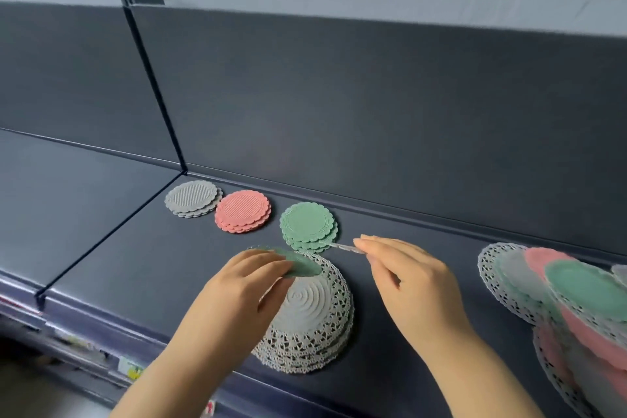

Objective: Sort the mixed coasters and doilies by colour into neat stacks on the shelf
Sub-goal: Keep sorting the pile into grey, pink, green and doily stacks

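Since green belonged with green, left hand (251, 285) gripped green coaster (300, 265) near green stack (308, 226), likely bound there; right hand (403, 278) pinched thin pale piece (342, 247) edge-on beside same stack.

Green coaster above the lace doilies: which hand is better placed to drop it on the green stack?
Left, probably. The left hand holds the green coaster, with the green stack just beyond. The right hand is nearer the stack but pinches another thin piece, seen edge-on.

Mixed pile (576, 285) off-frame rt, blurry
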{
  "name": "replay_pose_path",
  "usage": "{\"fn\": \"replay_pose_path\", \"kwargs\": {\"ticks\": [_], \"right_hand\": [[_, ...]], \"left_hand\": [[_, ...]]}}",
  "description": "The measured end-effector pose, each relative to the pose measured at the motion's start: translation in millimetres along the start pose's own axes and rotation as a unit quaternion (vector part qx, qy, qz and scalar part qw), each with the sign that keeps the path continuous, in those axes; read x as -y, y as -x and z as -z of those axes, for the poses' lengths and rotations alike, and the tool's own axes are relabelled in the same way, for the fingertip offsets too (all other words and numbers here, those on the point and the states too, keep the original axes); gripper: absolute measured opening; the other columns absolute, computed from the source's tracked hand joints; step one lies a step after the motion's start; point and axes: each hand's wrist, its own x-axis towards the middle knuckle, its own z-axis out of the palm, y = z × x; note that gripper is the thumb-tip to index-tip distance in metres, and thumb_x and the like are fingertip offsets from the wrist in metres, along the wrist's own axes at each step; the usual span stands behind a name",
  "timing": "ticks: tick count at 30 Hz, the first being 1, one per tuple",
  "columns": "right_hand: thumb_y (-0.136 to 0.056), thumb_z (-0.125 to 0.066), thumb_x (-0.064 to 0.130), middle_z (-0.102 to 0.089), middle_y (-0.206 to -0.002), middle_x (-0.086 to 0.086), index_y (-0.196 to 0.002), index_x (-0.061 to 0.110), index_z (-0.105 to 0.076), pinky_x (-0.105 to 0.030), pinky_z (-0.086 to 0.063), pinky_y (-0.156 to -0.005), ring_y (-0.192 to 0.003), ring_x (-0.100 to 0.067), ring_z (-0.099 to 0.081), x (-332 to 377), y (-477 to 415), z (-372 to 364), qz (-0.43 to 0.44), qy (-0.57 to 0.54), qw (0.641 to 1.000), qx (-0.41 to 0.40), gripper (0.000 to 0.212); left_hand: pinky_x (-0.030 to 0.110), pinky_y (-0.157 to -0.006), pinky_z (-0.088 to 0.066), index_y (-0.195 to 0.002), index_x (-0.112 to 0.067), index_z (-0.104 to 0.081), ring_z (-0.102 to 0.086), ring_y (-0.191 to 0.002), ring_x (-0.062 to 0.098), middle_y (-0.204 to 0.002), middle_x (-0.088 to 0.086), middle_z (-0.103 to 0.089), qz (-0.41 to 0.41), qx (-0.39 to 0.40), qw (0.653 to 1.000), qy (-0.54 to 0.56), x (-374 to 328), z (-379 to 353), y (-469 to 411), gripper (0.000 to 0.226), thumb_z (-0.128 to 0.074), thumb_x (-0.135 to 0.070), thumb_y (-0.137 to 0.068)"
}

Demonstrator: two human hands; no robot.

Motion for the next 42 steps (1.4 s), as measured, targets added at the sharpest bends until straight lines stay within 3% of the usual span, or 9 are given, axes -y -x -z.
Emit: {"fn": "replay_pose_path", "kwargs": {"ticks": [7, 11, 20, 25, 28, 34, 36, 38, 42], "right_hand": [[-0.070, -0.061, 0.002, -0.072, -0.096, 0.007, -0.093, 0.021, -0.074, -0.023, -0.055, -0.072, -0.088, -0.009, -0.067, 27, -46, -58, 0.057, -0.022, 0.998, 0.025, 0.033], [-0.075, -0.053, 0.009, -0.071, -0.097, 0.009, -0.095, 0.024, -0.073, -0.023, -0.054, -0.076, -0.090, -0.007, -0.066, 52, -67, -100, 0.067, -0.007, 0.996, 0.050, 0.032], [-0.075, -0.042, 0.020, -0.072, -0.088, 0.012, -0.091, 0.032, -0.072, -0.022, -0.055, -0.060, -0.080, -0.007, -0.067, 130, -110, -214, -0.011, 0.019, 0.995, 0.093, 0.036], [-0.072, -0.054, 0.013, -0.070, -0.102, 0.008, -0.096, 0.034, -0.071, -0.023, -0.054, -0.070, -0.091, -0.006, -0.064, 152, -133, -276, -0.050, 0.058, 0.990, 0.120, 0.037], [-0.061, -0.058, 0.011, -0.073, -0.094, 0.006, -0.089, 0.031, -0.073, -0.024, -0.055, -0.063, -0.085, -0.010, -0.069, 156, -134, -296, -0.030, 0.106, 0.985, 0.129, 0.037], [-0.051, -0.066, -0.002, -0.073, -0.086, -0.004, -0.081, 0.018, -0.074, -0.033, -0.058, -0.068, -0.083, -0.021, -0.069, 155, -129, -316, 0.006, 0.172, 0.971, 0.166, 0.037], [-0.062, -0.059, -0.001, -0.071, -0.087, -0.002, -0.085, 0.017, -0.072, -0.030, -0.055, -0.073, -0.090, -0.022, -0.065, 157, -127, -320, -0.017, 0.189, 0.955, 0.230, 0.031], [-0.079, -0.046, 0.005, -0.064, -0.102, 0.000, -0.097, 0.019, -0.065, -0.032, -0.049, -0.078, -0.106, -0.020, -0.055, 157, -123, -324, -0.064, 0.186, 0.935, 0.296, 0.030], [-0.086, -0.038, 0.014, -0.059, -0.115, 0.004, -0.106, 0.022, -0.060, -0.035, -0.048, -0.084, -0.116, -0.016, -0.048, 160, -118, -324, -0.104, 0.178, 0.926, 0.318, 0.031]], "left_hand": [[0.020, -0.089, -0.043, -0.096, -0.015, -0.074, -0.057, -0.096, 0.008, -0.097, -0.007, -0.069, 0.043, -0.025, 0.999, -0.012, 69, 12, 2, 0.037, -0.044, -0.038, -0.091], [0.016, -0.090, -0.042, -0.096, -0.013, -0.074, -0.057, -0.096, 0.009, -0.098, -0.006, -0.069, 0.034, -0.038, 0.999, 0.002, 119, 23, -9, 0.037, -0.045, -0.036, -0.091], [0.019, -0.088, -0.043, -0.096, -0.013, -0.074, -0.060, -0.095, 0.012, -0.097, -0.005, -0.069, 0.002, -0.028, 1.000, 0.005, 268, 68, -21, 0.049, -0.036, -0.044, -0.096], [0.019, -0.088, -0.042, -0.096, -0.013, -0.074, -0.057, -0.094, 0.012, -0.096, -0.004, -0.069, -0.011, -0.015, 1.000, 0.018, 318, 83, -28, 0.042, -0.041, -0.038, -0.092], [0.017, -0.089, -0.040, -0.098, -0.013, -0.073, -0.056, -0.096, 0.011, -0.098, -0.004, -0.069, -0.019, -0.012, 0.999, 0.029, 338, 91, -33, 0.038, -0.043, -0.034, -0.090], [0.017, -0.091, -0.040, -0.100, -0.016, -0.073, -0.056, -0.098, 0.010, -0.099, -0.007, -0.068, -0.033, -0.003, 0.998, 0.057, 359, 96, -35, 0.034, -0.044, -0.032, -0.091], [0.018, -0.090, -0.041, -0.100, -0.016, -0.073, -0.058, -0.098, 0.011, -0.099, -0.007, -0.068, -0.033, 0.006, 0.998, 0.060, 364, 97, -35, 0.035, -0.044, -0.032, -0.091], [0.020, -0.089, -0.042, -0.099, -0.015, -0.073, -0.058, -0.097, 0.012, -0.099, -0.006, -0.068, -0.032, 0.011, 0.998, 0.058, 366, 97, -34, 0.036, -0.044, -0.033, -0.091], [0.022, -0.089, -0.042, -0.098, -0.013, -0.073, -0.058, -0.097, 0.012, -0.097, -0.005, -0.069, -0.036, 0.011, 0.998, 0.057, 369, 98, -35, 0.037, -0.044, -0.034, -0.091]]}}
